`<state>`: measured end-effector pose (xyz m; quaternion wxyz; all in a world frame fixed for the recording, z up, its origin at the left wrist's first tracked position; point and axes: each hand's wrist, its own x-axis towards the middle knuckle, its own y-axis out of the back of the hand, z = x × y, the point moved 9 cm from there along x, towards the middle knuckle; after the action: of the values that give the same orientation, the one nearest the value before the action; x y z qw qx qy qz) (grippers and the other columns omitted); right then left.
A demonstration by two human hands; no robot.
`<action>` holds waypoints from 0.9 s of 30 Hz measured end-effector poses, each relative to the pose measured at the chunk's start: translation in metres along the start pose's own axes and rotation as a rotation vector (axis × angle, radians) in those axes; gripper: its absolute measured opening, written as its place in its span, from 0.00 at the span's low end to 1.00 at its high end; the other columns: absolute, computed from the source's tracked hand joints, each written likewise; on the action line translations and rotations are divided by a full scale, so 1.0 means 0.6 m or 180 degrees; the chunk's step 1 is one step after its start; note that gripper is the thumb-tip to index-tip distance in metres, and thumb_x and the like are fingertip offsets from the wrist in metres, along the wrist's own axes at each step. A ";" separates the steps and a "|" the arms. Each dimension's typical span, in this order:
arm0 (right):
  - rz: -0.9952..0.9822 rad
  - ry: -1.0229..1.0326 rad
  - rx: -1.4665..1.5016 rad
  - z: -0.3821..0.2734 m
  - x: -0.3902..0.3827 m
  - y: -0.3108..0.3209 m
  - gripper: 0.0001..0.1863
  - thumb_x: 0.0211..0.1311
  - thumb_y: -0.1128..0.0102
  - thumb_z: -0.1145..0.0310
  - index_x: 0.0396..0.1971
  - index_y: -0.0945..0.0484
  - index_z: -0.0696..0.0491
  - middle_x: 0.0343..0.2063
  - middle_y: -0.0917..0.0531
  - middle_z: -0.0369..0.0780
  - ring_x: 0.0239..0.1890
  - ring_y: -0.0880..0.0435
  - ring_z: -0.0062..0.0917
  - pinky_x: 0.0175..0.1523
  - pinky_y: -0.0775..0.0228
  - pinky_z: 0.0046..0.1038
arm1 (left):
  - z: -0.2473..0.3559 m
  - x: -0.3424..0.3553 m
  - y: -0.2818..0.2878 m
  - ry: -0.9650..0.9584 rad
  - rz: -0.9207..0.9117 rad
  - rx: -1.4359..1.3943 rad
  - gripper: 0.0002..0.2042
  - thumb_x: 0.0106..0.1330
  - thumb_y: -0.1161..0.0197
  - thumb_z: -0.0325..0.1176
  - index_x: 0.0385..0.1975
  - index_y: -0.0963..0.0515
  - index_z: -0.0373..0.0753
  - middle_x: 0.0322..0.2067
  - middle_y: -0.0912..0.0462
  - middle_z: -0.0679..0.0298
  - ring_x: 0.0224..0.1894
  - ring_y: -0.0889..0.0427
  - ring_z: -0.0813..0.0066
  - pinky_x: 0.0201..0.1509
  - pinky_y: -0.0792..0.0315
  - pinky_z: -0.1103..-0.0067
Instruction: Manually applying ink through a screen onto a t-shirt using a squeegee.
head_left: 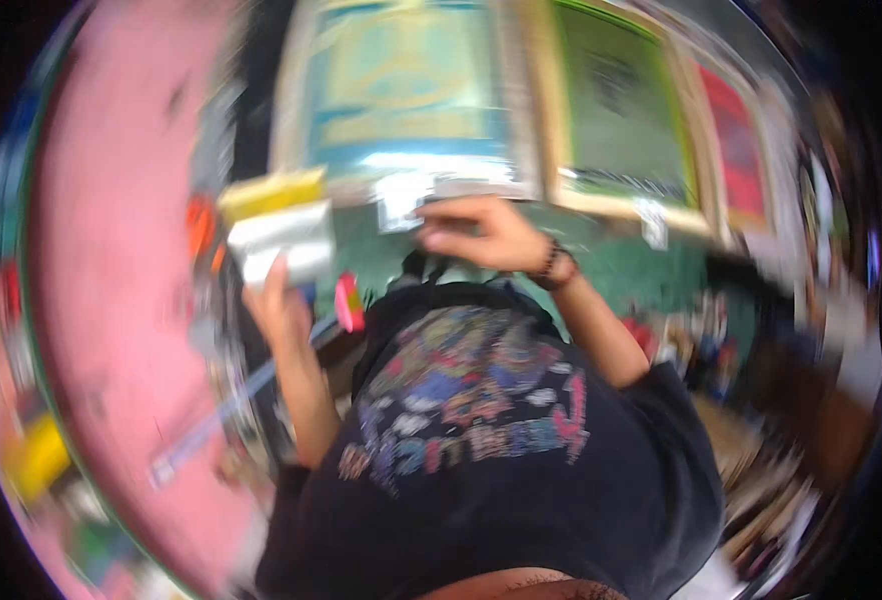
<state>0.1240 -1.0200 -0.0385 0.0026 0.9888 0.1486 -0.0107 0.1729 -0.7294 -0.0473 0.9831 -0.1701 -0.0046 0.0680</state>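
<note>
Blur softens the whole picture. My left hand (280, 306) is closed on the near side of what looks like a squeegee (283, 243), with a silvery-white body and a yellow strip (273, 196) along its far edge. My right hand (486, 232), a dark bracelet at its wrist, hovers by the near edge of a screen-printing frame (535, 120) with a blue and pale yellow mesh. Its fingers point left, slightly bent, the thumb apart from them, and nothing shows between them. A white tag (401, 203) lies just beyond the fingertips.
Further right stand a green-edged screen frame (623, 110) and a red one (739, 150). At left runs a long pink surface (126, 260). Near my waist is a pink-and-yellow object (349, 302). Stacked boards or sheets (776, 490) fill the lower right.
</note>
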 end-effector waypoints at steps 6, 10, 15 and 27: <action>0.1625 0.0041 -0.0176 0.086 -0.285 0.226 0.20 0.66 0.33 0.63 0.55 0.19 0.55 0.38 0.12 0.37 0.40 0.15 0.18 0.49 0.23 0.26 | -0.169 -0.052 -0.282 0.0912 -0.1532 0.0260 0.31 0.64 0.38 0.27 0.67 0.40 0.32 0.62 0.30 0.52 0.62 0.26 0.56 0.67 0.32 0.60; 0.3651 -0.0329 -0.0177 0.176 -0.705 0.378 0.19 0.66 0.34 0.60 0.52 0.17 0.53 0.34 0.12 0.37 0.36 0.15 0.17 0.43 0.24 0.24 | -0.314 -0.298 -0.587 0.1641 -0.2656 -0.0006 0.32 0.59 0.32 0.32 0.63 0.35 0.30 0.57 0.25 0.56 0.60 0.25 0.59 0.66 0.32 0.63; 0.5721 -0.0754 0.0846 0.305 -0.887 0.269 0.17 0.70 0.38 0.62 0.53 0.19 0.53 0.34 0.13 0.37 0.36 0.15 0.17 0.40 0.25 0.21 | -0.364 -0.371 -0.727 0.1935 -0.3774 0.0573 0.33 0.56 0.29 0.33 0.62 0.33 0.30 0.54 0.24 0.57 0.57 0.24 0.64 0.66 0.34 0.68; 0.6840 -0.0983 0.1911 0.578 -1.307 0.384 0.20 0.68 0.37 0.63 0.55 0.23 0.57 0.32 0.14 0.38 0.32 0.15 0.20 0.32 0.25 0.23 | -0.533 -0.868 -1.025 0.2635 -0.4766 0.1558 0.18 0.64 0.32 0.32 0.49 0.21 0.27 0.43 0.16 0.59 0.44 0.19 0.73 0.53 0.28 0.75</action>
<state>-0.5649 -1.4734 -0.3677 -0.2092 0.5526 -0.7906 -0.1605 -0.2514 -1.4800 -0.1350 0.7014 0.0815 0.2557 -0.6603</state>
